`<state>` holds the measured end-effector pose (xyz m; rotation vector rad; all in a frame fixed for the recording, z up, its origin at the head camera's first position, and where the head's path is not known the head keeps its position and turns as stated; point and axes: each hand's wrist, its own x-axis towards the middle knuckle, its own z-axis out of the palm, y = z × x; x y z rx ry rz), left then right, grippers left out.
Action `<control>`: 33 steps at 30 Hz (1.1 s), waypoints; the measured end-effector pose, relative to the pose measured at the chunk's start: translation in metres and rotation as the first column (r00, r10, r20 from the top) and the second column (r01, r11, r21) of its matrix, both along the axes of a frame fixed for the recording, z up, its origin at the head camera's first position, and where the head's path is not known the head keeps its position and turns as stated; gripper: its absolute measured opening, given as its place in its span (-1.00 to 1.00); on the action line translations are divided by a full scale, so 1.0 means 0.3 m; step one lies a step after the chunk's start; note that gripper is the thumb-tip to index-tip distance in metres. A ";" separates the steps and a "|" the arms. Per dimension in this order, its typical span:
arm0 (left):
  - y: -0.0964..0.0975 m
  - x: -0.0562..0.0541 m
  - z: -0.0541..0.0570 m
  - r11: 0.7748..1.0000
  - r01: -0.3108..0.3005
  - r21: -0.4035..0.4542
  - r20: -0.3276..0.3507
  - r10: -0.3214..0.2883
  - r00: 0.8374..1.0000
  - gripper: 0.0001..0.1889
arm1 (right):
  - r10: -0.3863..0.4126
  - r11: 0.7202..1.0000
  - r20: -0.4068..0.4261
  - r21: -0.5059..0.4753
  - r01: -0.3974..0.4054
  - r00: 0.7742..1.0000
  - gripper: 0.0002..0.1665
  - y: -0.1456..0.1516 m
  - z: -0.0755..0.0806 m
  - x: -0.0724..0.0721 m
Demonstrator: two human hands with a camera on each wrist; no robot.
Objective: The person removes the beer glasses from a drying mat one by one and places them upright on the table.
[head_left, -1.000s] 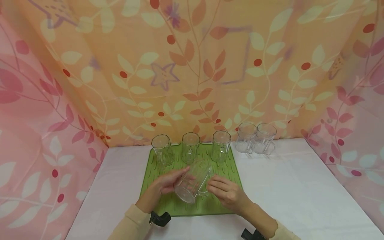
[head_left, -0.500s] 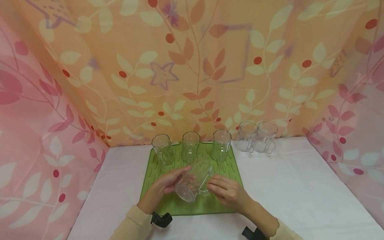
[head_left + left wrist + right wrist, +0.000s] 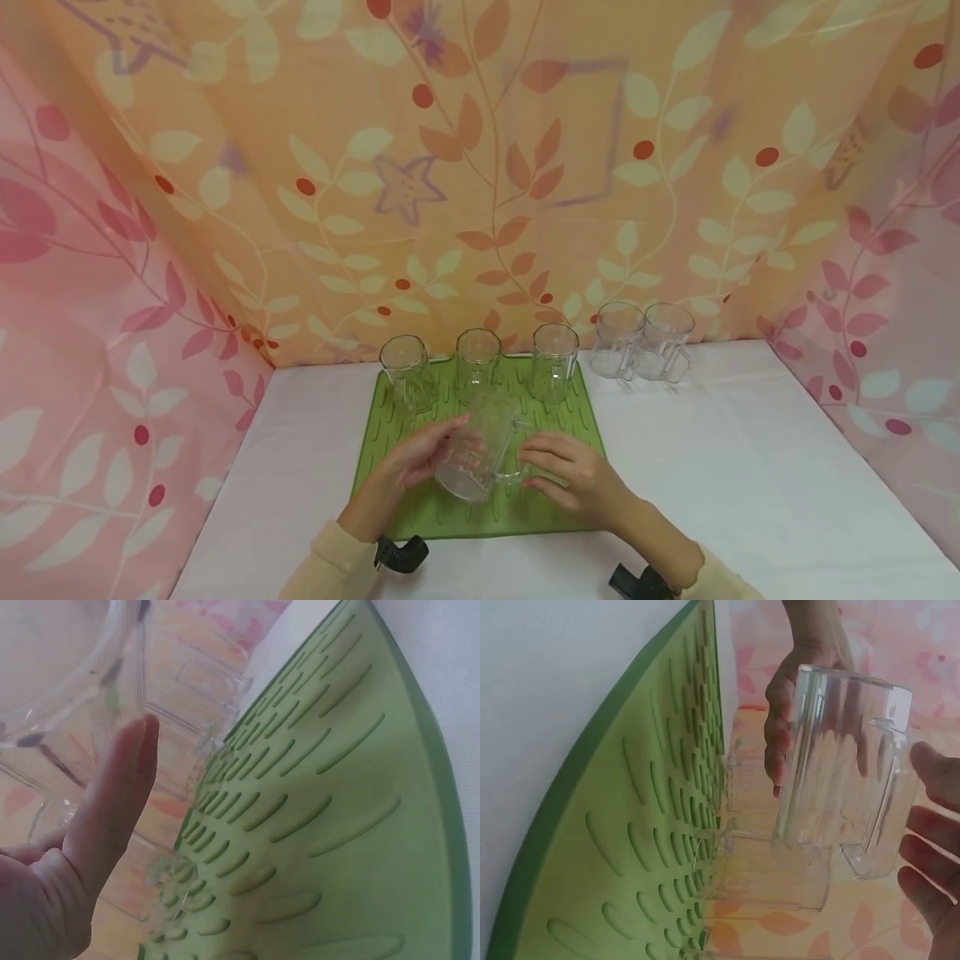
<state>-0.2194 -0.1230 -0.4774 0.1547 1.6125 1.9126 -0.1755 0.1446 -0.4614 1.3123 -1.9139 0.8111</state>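
Note:
My left hand (image 3: 423, 454) holds a clear glass mug (image 3: 472, 454) by its side, tilted above the green mat (image 3: 517, 521). The mug's handle (image 3: 513, 475) points toward my right hand (image 3: 573, 475). In the right wrist view, the right fingers (image 3: 930, 855) and thumb are spread beside the handle, not closed round it. The left wrist view shows the left thumb (image 3: 124, 787) along the glass; the other left fingers are mostly hidden there. Behind the held mug, a left mug (image 3: 408, 375), a middle mug (image 3: 477, 367) and a right mug (image 3: 553, 362) stand on the mat.
Two more glass mugs, one (image 3: 617, 342) close beside the other (image 3: 666, 342), stand on the white tabletop (image 3: 720, 467) right of the mat. A patterned orange cloth (image 3: 480, 275) hangs behind the table, with pink cloth (image 3: 112, 333) along both sides.
My right fingers have opened away from the handle, thumb and fingers now apart. The held mug has shifted slightly left in my left hand. The standing mugs have stayed put.

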 end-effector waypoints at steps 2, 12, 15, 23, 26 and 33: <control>0.001 0.008 0.005 0.999 -0.037 0.009 -0.004 0.037 0.999 -0.47 | -0.001 0.999 0.055 -0.042 0.003 0.998 -0.68 0.003 0.002 -0.001; 0.029 0.056 0.031 0.963 -0.228 -0.147 -0.166 0.203 0.965 -0.42 | -0.033 0.974 0.322 -0.203 0.103 0.946 -0.50 0.018 -0.006 -0.003; 0.039 0.072 0.041 0.957 -0.259 -0.133 -0.203 0.229 0.952 -0.44 | -0.031 0.958 0.428 -0.246 0.149 0.903 -0.52 0.022 0.000 0.001; 0.053 0.103 0.053 0.950 -0.303 -0.071 -0.279 0.273 0.921 -0.49 | 0.130 0.907 0.691 -0.372 0.196 0.711 -0.62 0.038 0.015 0.009; 0.054 0.109 0.047 0.946 -0.321 -0.040 -0.301 0.295 0.907 -0.49 | 0.183 0.895 0.744 -0.396 0.204 0.642 -0.61 0.045 0.015 0.007; 0.054 0.128 0.035 0.946 -0.323 -0.020 -0.367 0.293 0.883 -0.41 | 0.205 0.891 0.835 -0.375 0.255 0.510 -0.58 0.051 0.022 0.003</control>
